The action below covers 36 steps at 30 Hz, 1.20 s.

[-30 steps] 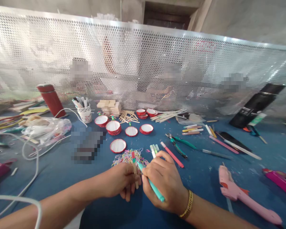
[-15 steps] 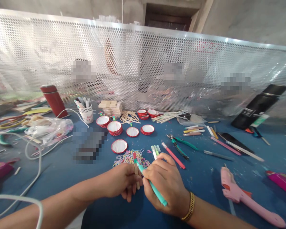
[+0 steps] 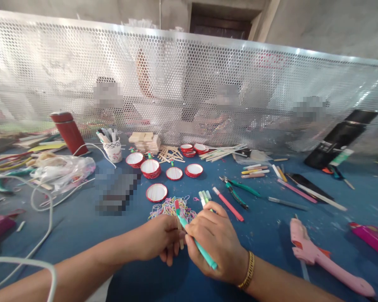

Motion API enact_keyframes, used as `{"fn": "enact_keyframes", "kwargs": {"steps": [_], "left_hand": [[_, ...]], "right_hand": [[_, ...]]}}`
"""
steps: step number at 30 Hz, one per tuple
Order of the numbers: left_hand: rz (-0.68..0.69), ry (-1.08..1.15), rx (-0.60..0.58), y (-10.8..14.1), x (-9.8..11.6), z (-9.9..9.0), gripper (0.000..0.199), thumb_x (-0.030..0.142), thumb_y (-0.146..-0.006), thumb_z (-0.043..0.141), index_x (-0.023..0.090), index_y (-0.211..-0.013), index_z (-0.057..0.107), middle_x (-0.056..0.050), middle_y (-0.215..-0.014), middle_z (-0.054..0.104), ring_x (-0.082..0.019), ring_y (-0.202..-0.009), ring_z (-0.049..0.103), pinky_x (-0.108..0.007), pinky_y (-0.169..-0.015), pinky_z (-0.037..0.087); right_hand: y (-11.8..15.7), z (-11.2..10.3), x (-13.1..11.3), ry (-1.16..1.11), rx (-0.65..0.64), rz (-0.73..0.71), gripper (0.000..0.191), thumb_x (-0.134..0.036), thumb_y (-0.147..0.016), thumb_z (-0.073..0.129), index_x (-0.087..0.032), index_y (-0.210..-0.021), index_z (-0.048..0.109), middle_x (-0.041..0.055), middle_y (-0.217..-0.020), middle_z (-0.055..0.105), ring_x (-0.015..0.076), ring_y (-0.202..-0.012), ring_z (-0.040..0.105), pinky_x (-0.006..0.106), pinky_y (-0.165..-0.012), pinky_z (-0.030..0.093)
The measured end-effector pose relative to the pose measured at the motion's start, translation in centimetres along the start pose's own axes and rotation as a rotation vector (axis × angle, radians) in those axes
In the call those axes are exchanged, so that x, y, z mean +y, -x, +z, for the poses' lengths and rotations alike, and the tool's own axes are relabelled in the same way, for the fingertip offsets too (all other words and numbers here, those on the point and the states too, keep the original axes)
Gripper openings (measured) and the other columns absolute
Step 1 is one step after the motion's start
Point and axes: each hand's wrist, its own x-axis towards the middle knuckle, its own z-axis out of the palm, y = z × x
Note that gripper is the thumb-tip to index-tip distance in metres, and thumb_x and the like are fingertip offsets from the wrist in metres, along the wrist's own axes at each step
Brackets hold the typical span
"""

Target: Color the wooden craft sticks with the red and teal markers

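My left hand [image 3: 165, 237] pinches a wooden craft stick [image 3: 180, 241] whose upper end [image 3: 177, 204] is coloured red, with green just below. In my right hand [image 3: 216, 243] is a turquoise marker [image 3: 204, 253], held like a pen, its tip against the coloured part of the stick. Behind both hands lies a heap of pastel rubber bands [image 3: 168, 206]. Several pale green markers [image 3: 204, 197] lie just beyond my right fingers, partly hidden by them. A red marker [image 3: 228, 204] rests to their right.
Red-rimmed lids [image 3: 156, 193] sit beyond the bands, before stacked wooden sticks [image 3: 145, 140]. Pliers [image 3: 234, 191], a pink glue gun [image 3: 315, 256] and a black bottle [image 3: 340, 138] are on the right. A white cable [image 3: 47, 235], a phone [image 3: 121, 191] and a red flask [image 3: 69, 133] occupy the left.
The turquoise marker's tip has shifted slightly left and up over the stick's green part, with my right hand moving slightly left. My left hand keeps its pinch.
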Motion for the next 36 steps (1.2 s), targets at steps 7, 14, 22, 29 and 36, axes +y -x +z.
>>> {"fn": "enact_keyframes", "kwargs": {"steps": [7, 14, 22, 29, 36], "left_hand": [[-0.011, 0.026, 0.006, 0.20, 0.36, 0.09, 0.025, 0.033, -0.082, 0.047, 0.017, -0.064, 0.053, 0.003, -0.056, 0.056, -0.008, -0.043, 0.056, -0.017, -0.042, 0.043], [0.008, 0.025, 0.000, 0.15, 0.18, 0.01, 0.023, 0.035, -0.082, 0.049, 0.017, -0.068, 0.052, 0.004, -0.056, 0.056, -0.009, -0.044, 0.057, -0.017, -0.043, 0.043], [0.006, 0.024, 0.003, -0.08, -0.12, -0.02, 0.022, 0.035, -0.083, 0.048, 0.017, -0.070, 0.053, 0.004, -0.055, 0.056, -0.009, -0.043, 0.056, -0.017, -0.042, 0.042], [0.020, 0.021, -0.008, -0.17, -0.40, -0.05, 0.024, 0.033, -0.084, 0.046, 0.017, -0.068, 0.054, 0.003, -0.057, 0.057, -0.008, -0.044, 0.057, -0.016, -0.041, 0.042], [0.019, 0.026, 0.004, -0.20, -0.42, -0.01, 0.021, 0.032, -0.084, 0.046, 0.017, -0.070, 0.052, 0.004, -0.056, 0.056, -0.008, -0.043, 0.057, -0.017, -0.041, 0.042]], "right_hand": [[-0.02, 0.00, 0.01, 0.008, 0.024, 0.007, 0.007, -0.016, -0.084, 0.050, -0.017, -0.083, 0.057, 0.0000, -0.069, 0.060, 0.0147, -0.069, 0.051, 0.040, -0.084, 0.035], [-0.09, -0.12, -0.05, 0.024, 0.020, 0.033, 0.010, -0.016, -0.085, 0.048, -0.017, -0.080, 0.057, 0.0002, -0.066, 0.059, 0.0145, -0.066, 0.049, 0.039, -0.082, 0.036], [-0.01, -0.01, 0.11, 0.049, 0.007, 0.037, 0.012, -0.018, -0.085, 0.047, -0.018, -0.081, 0.059, 0.0004, -0.066, 0.059, 0.0153, -0.067, 0.050, 0.040, -0.083, 0.036], [-0.07, -0.08, -0.06, 0.035, 0.011, 0.020, 0.012, -0.019, -0.086, 0.047, -0.018, -0.085, 0.059, 0.0004, -0.068, 0.061, 0.0152, -0.069, 0.051, 0.040, -0.084, 0.036], [-0.05, -0.07, 0.04, 0.044, 0.022, 0.060, 0.011, -0.018, -0.085, 0.048, -0.018, -0.079, 0.057, 0.0004, -0.065, 0.059, 0.0150, -0.067, 0.049, 0.040, -0.082, 0.037]]}}
